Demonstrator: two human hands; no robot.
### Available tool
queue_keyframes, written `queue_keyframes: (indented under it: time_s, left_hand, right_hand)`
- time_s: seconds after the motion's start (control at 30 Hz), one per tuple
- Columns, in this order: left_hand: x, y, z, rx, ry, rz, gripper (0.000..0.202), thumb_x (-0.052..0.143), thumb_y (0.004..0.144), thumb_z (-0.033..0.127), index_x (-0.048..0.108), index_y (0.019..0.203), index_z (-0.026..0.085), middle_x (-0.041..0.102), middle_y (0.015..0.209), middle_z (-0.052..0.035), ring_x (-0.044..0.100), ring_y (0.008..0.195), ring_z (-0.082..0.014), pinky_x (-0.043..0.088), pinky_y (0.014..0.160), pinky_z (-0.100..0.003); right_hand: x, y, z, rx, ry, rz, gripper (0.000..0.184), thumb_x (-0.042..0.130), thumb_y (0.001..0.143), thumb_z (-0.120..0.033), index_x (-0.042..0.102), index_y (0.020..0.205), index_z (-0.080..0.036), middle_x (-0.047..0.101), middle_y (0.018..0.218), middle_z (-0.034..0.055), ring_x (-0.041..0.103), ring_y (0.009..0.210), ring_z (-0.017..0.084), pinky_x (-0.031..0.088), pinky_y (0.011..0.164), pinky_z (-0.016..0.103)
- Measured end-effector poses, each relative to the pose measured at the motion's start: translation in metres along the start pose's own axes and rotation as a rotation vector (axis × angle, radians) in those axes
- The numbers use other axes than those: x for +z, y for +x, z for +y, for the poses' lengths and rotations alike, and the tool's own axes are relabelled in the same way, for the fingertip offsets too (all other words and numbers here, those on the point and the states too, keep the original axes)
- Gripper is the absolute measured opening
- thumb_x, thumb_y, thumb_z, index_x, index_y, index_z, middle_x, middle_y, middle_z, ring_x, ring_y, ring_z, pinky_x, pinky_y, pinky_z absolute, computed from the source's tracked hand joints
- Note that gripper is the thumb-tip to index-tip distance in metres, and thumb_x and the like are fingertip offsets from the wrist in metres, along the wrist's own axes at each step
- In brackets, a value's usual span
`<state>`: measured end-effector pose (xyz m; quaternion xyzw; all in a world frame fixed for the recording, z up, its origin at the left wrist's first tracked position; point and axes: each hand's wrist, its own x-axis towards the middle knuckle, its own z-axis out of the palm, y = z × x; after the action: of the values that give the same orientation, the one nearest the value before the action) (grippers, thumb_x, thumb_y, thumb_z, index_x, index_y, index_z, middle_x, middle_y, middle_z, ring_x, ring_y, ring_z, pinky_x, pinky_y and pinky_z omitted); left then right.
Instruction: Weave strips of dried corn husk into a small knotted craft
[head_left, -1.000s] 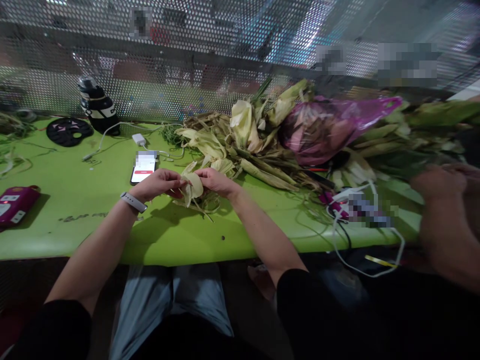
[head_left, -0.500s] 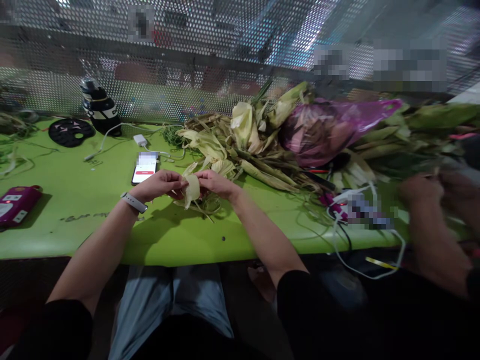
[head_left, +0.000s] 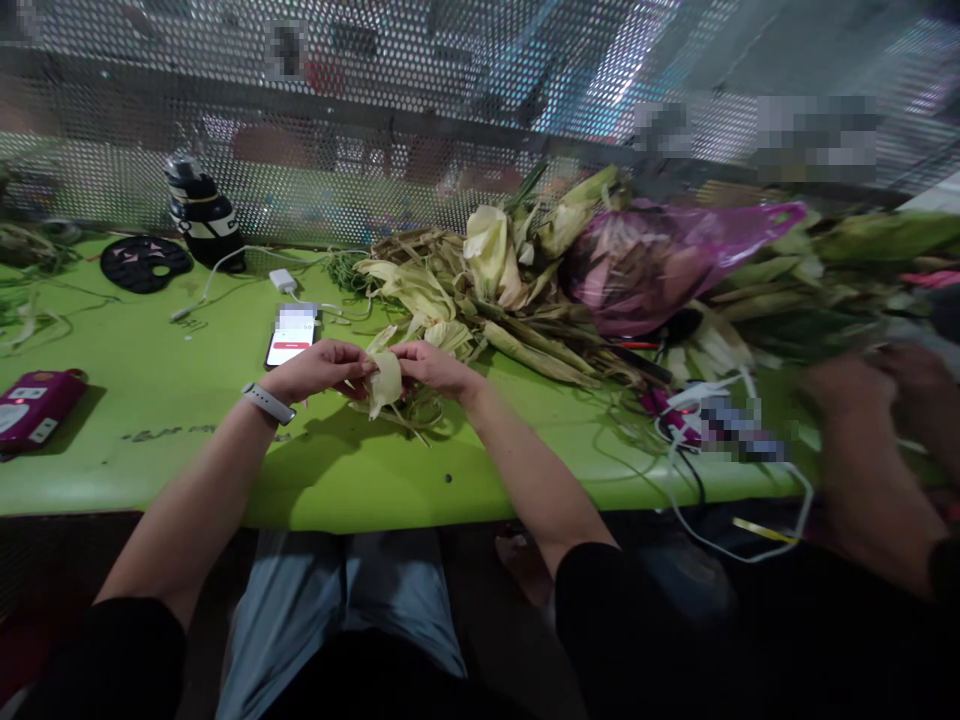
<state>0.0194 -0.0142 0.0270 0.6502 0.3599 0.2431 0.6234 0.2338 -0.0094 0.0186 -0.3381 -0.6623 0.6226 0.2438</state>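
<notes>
Between my two hands is a pale yellow-green corn husk [head_left: 385, 384], bent into a curved band that hangs down toward the table. My left hand [head_left: 330, 368], with a grey wristband behind it, pinches the husk's left side. On the other side my right hand [head_left: 431, 368] grips it with thumb and fingers closed. Thin husk strands [head_left: 420, 415] lie on the table beneath and beside the right hand. Just behind the hands spreads a pile of dry corn husks [head_left: 442, 290]. A lit phone [head_left: 292, 338] lies close to my left hand.
The green table [head_left: 187, 480] carries a dark bottle [head_left: 204, 215], a black palette-shaped object [head_left: 146, 264] and a magenta box [head_left: 37, 410]. A pink plastic bag [head_left: 645, 270] rests among the husks. White cables [head_left: 671, 470] hang over the front edge; another person's hands [head_left: 851, 385] work at right.
The curved husk hangs slightly differently between my fingers. My hands stay in nearly the same place. The whole view has shifted very slightly.
</notes>
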Motion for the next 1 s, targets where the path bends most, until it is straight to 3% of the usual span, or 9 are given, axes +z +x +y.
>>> queue_keyframes:
  time_s: [0.13,0.3,0.43,0.53,0.87,0.93,1.0]
  left_hand:
    - [0.002,0.001,0.0,0.016,0.095,0.007,0.022,0.066,0.08,0.034,0.066,0.081,0.013,0.069,0.074,-0.0051,0.067,0.067,-0.0135,0.057,0.068,-0.029]
    - [0.008,0.003,-0.002,0.09,0.353,0.113,0.011,0.058,0.079,0.024,0.06,0.074,0.015,0.066,0.069,-0.0029,0.065,0.064,-0.0139,0.052,0.061,-0.025]
    - [0.013,0.005,-0.005,0.213,0.707,0.219,0.011,0.05,0.075,0.015,0.054,0.064,0.017,0.059,0.059,0.0002,0.053,0.055,-0.0102,0.038,0.053,-0.021]
    - [0.015,0.005,-0.004,0.26,0.839,0.297,0.013,0.048,0.074,0.013,0.054,0.064,0.017,0.055,0.056,0.0005,0.043,0.051,-0.009,0.03,0.051,-0.023]
    - [0.021,0.007,-0.006,0.228,0.925,0.366,0.013,0.05,0.077,0.015,0.06,0.069,0.016,0.06,0.063,-0.0045,0.048,0.054,-0.0134,0.035,0.058,-0.027]
    - [0.02,0.008,-0.008,0.188,0.818,0.367,0.013,0.05,0.079,0.017,0.06,0.072,0.016,0.063,0.067,-0.0053,0.054,0.058,-0.014,0.04,0.059,-0.026]
    - [0.017,0.009,-0.008,0.129,0.597,0.322,0.012,0.051,0.082,0.021,0.06,0.077,0.016,0.066,0.072,-0.0059,0.06,0.062,-0.0147,0.046,0.062,-0.027]
  right_hand:
    - [0.002,0.0,0.001,-0.019,-0.054,0.044,0.021,0.065,0.075,-0.034,0.06,0.08,-0.014,0.055,0.061,-0.0034,0.046,0.05,0.006,0.036,0.048,0.018]
    - [0.004,0.007,0.01,-0.117,-0.291,0.188,0.018,0.058,0.074,-0.032,0.058,0.072,-0.014,0.052,0.063,-0.0034,0.043,0.057,0.008,0.035,0.055,0.02]
    - [0.005,0.014,0.018,-0.182,-0.486,0.275,0.017,0.053,0.073,-0.029,0.054,0.063,-0.015,0.047,0.059,-0.0039,0.038,0.058,0.008,0.032,0.057,0.021]
    - [0.007,0.015,0.018,-0.193,-0.528,0.335,0.018,0.054,0.072,-0.03,0.053,0.062,-0.015,0.045,0.057,-0.0041,0.037,0.057,0.009,0.031,0.056,0.022]
    - [0.021,0.01,0.011,-0.158,-0.76,0.508,0.015,0.055,0.075,-0.024,0.056,0.062,-0.016,0.051,0.059,-0.001,0.04,0.058,0.011,0.031,0.06,0.025]
    - [0.018,0.012,0.011,-0.169,-0.67,0.493,0.015,0.055,0.075,-0.024,0.057,0.063,-0.016,0.053,0.062,-0.0005,0.042,0.06,0.011,0.034,0.061,0.024]
    - [0.012,0.013,0.011,-0.15,-0.45,0.394,0.015,0.056,0.076,-0.027,0.059,0.068,-0.015,0.055,0.064,-0.0007,0.045,0.06,0.011,0.037,0.06,0.023]
